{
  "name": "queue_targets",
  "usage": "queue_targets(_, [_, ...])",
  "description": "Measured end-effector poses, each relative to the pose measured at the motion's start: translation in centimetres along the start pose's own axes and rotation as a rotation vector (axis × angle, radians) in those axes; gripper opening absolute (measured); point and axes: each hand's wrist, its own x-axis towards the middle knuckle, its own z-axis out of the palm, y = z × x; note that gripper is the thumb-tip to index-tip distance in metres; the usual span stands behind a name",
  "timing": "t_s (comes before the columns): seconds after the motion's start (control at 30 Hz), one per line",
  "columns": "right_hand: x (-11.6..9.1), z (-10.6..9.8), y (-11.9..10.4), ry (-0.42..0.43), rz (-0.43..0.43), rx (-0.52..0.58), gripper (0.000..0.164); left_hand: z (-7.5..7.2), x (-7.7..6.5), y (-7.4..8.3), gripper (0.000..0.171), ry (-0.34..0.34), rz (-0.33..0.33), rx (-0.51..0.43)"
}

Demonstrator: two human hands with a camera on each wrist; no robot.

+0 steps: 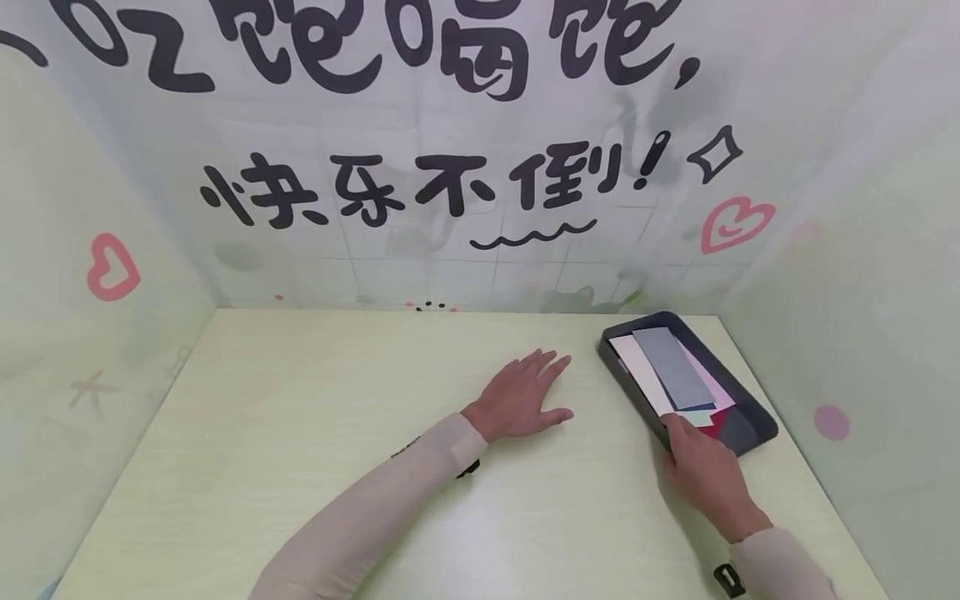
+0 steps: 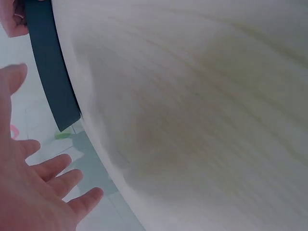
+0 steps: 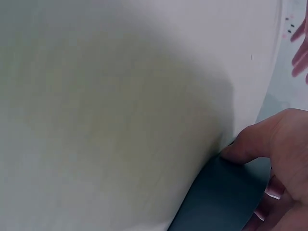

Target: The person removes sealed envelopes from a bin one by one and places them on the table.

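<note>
A dark grey rectangular tray (image 1: 746, 433) lies at a slant on the right of the table, with several flat paper-like pieces in it. On top is a grey strip (image 1: 675, 367), over pale pink, white, dark blue and red ones. My right hand (image 1: 705, 475) grips the tray's near-left wall; in the right wrist view the thumb presses the outside of the tray (image 3: 224, 192) and the fingers reach behind its wall. Left of the tray, my left hand (image 1: 521, 398) is palm down with fingers spread, holding nothing. In the left wrist view it is apart from the tray (image 2: 50, 67).
The pale wooden table (image 1: 300, 400) runs back to a printed wall (image 1: 420, 258) with black lettering. Side walls rise along its left and right edges, the right one (image 1: 862, 333) close beside the tray.
</note>
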Motion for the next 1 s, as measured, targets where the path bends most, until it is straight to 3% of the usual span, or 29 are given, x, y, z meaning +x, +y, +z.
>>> queue_targets(0.3, [-1.8,-0.1,-3.6,-0.011,-0.066,-0.055,0.04,0.0,0.5,0.1,0.079,0.041,-0.049,-0.093])
queue_targets(0.53, [-3.2,-0.2,-6.0,-0.034,-0.111,-0.078,0.041,-0.1,0.7,-0.5,0.074,0.0,-0.138,-0.305])
queue_targets(0.7, [-4.0,-0.1,-7.0,-0.015,-0.174,-0.095,0.043,0.0,0.7,-1.5,0.052,0.033,-0.19,-0.44])
queue_targets(0.8, [-4.3,-0.2,-7.3,-0.01,-0.194,-0.103,0.044,-0.1,0.5,-2.1,0.039,0.052,-0.191,-0.478])
queue_targets(1.0, [-4.2,-0.4,-7.8,-0.051,-0.206,-0.108,0.045,-0.8,-1.3,-3.2,0.036,0.032,-0.232,-0.507])
